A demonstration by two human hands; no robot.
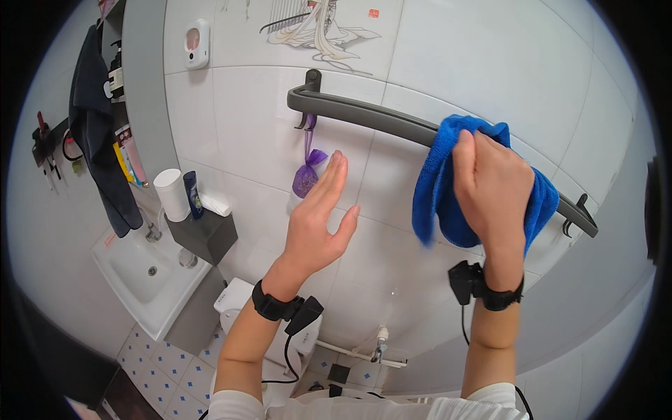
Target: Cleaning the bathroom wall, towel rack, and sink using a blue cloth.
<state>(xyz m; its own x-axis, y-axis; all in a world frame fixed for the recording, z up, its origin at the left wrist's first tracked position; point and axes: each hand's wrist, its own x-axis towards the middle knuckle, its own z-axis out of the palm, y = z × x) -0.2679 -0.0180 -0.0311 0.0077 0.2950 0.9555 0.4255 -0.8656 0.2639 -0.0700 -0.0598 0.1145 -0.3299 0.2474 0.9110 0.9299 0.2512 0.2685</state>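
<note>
My right hand [493, 185] is closed round a blue cloth [442, 189], pressing it against the dark grey towel rail [371, 115] on the tiled wall. The cloth drapes over the rail and hangs down on both sides of the hand. My left hand [318, 220] is raised in front of the wall with its fingers stretched out and thumb apart, holding nothing. Beside its fingertips a purple sachet [306, 180] hangs by a ribbon from a hook under the rail's left end. Both wrists wear black straps with small boxes and cables.
At the left are a white washbasin [150, 273], a dark towel [98, 133] and a grey box [203, 238] bearing a white roll [171, 192] and a dark blue bottle [192, 194]. A white toilet [238, 297] stands below my left arm. A tap [380, 343] juts out low on the wall.
</note>
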